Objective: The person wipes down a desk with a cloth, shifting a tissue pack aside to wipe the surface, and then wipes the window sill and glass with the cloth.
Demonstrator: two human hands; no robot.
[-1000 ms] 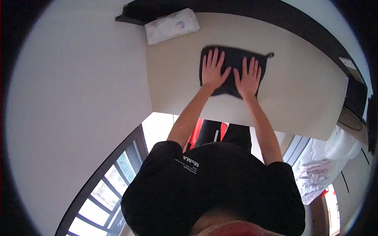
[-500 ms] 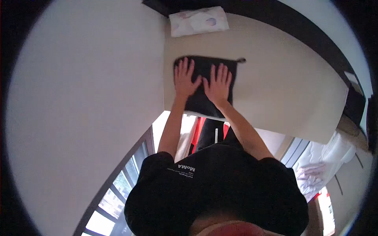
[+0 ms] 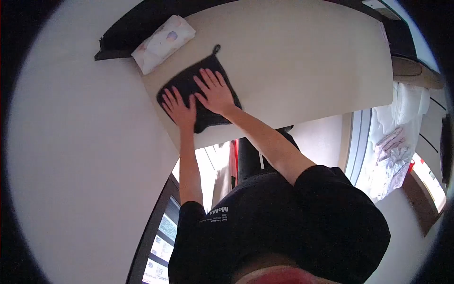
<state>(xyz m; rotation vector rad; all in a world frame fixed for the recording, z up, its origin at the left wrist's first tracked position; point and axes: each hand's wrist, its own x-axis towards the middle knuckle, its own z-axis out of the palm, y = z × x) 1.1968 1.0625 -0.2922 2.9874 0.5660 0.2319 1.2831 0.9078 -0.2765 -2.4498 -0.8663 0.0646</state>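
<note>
Both hands lie palm down on a dark grey cloth [image 3: 205, 118], fingers extended and neither one gripping; how hard they press cannot be told. The left hand [image 3: 179, 112] covers the cloth's left part, its fingers slightly parted and its thumb held out toward the other hand. The right hand [image 3: 216, 94] rests a little farther up and across, its fingers slanting up to the left and its thumb just beside the left thumb. The cloth is spread flat in a single piece, set at an angle, with a small hanging loop [image 3: 216, 48] sticking out from its far corner. It lies at the left end of a beige tabletop [image 3: 302, 61], near the front edge and close to the white wall [image 3: 80, 142]. Beyond the cloth, in the far left corner, sits a white soft packet [image 3: 163, 45] with pale printed patches, lying against a dark ledge [image 3: 120, 38] that runs along the table's back. On the near side are the person's black T-shirt [image 3: 269, 208], with white MoMA lettering, and black trousers with a white drawstring [image 3: 261, 161]. A dark-framed window [image 3: 161, 244] shows at lower left; at right, folded pinkish fabric [image 3: 390, 144] lies on a white quilted mattress [image 3: 411, 104].
</note>
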